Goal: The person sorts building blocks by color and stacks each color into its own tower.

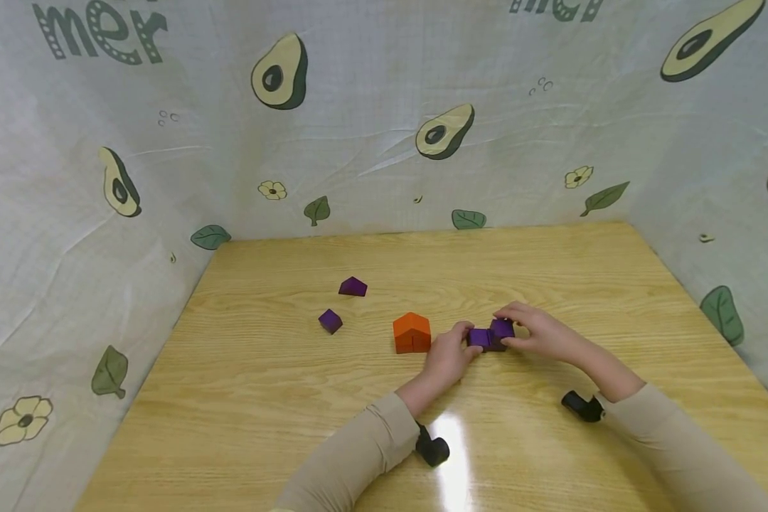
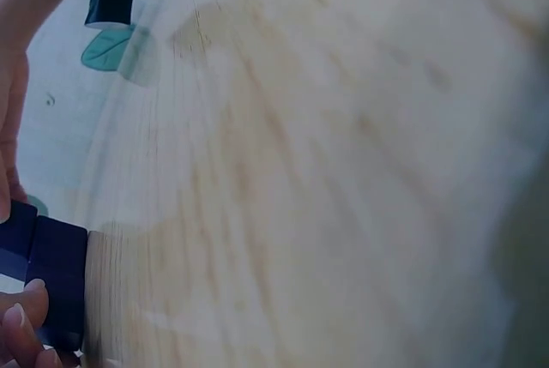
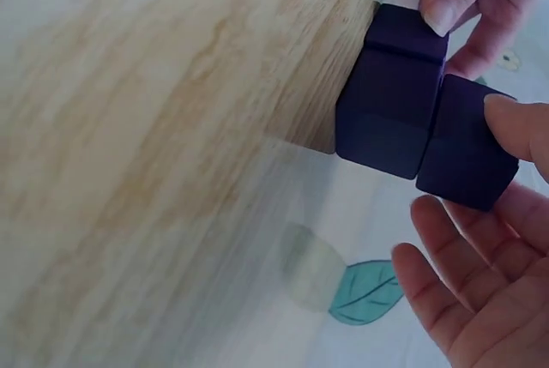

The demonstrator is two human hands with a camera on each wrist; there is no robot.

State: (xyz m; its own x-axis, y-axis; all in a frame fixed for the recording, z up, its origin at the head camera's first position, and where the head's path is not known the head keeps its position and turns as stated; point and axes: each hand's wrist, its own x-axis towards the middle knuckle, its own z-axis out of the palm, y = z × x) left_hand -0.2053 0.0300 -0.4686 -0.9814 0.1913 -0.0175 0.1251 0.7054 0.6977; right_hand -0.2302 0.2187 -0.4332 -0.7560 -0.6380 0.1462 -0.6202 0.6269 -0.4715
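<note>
Two purple blocks sit end to end on the wooden table, and a purple cube (image 1: 502,328) rests on the right end of that row. My right hand (image 1: 540,334) pinches this cube between thumb and fingers; the right wrist view shows the cube (image 3: 467,141) against the top of a lower purple block (image 3: 386,111). My left hand (image 1: 446,353) grips the row's left end, a purple block (image 1: 479,337), with thumb in front and fingers behind. In the left wrist view the left hand's fingertips (image 2: 34,299) lie on the dark block (image 2: 60,256).
Just left of my left hand stands an orange house-shaped block stack (image 1: 412,333). Farther left lie a small purple cube (image 1: 330,321) and a purple wedge-like block (image 1: 353,286). Black wrist cameras (image 1: 432,446) hang under both sleeves. An avocado-print cloth (image 1: 371,171) borders the table's back and sides.
</note>
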